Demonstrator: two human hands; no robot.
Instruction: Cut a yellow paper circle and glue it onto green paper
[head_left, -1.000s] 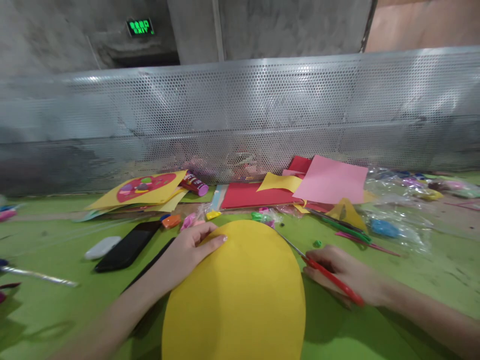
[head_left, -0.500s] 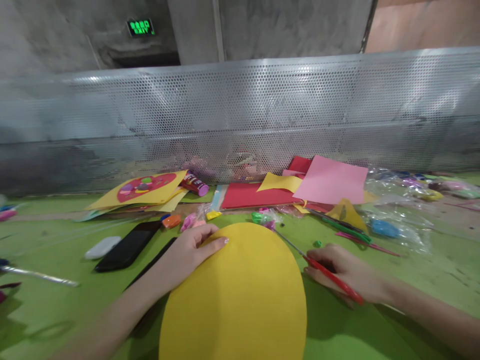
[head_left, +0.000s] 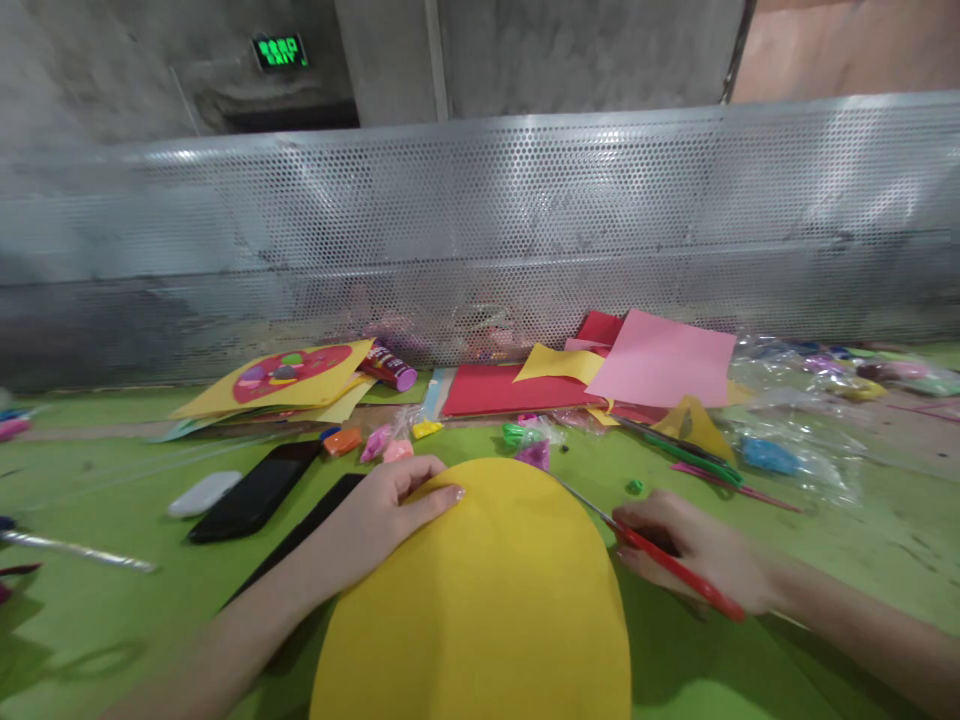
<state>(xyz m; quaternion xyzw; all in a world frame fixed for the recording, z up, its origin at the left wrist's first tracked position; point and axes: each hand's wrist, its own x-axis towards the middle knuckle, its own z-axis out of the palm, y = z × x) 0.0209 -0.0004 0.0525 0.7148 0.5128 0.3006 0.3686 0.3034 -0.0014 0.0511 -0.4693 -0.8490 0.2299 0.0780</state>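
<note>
A large yellow paper oval [head_left: 480,600] lies on the green table [head_left: 112,620] in front of me. My left hand [head_left: 382,510] grips its upper left edge, thumb on top and fingers curled round the rim. My right hand [head_left: 694,560] is closed on red-handled scissors [head_left: 660,560] just right of the oval. Their thin blades point up and left, ending close to the oval's top right edge.
Two black phones [head_left: 255,490] and a white oval object [head_left: 202,494] lie to the left. Red, pink and yellow paper sheets [head_left: 660,365], a glue stick [head_left: 390,368], small clay pieces and plastic bags [head_left: 787,440] crowd the back. A perforated metal barrier [head_left: 480,230] runs behind.
The yellow oval and my left hand have slid a little toward me. My right hand with the scissors has shifted slightly right and nearer.
</note>
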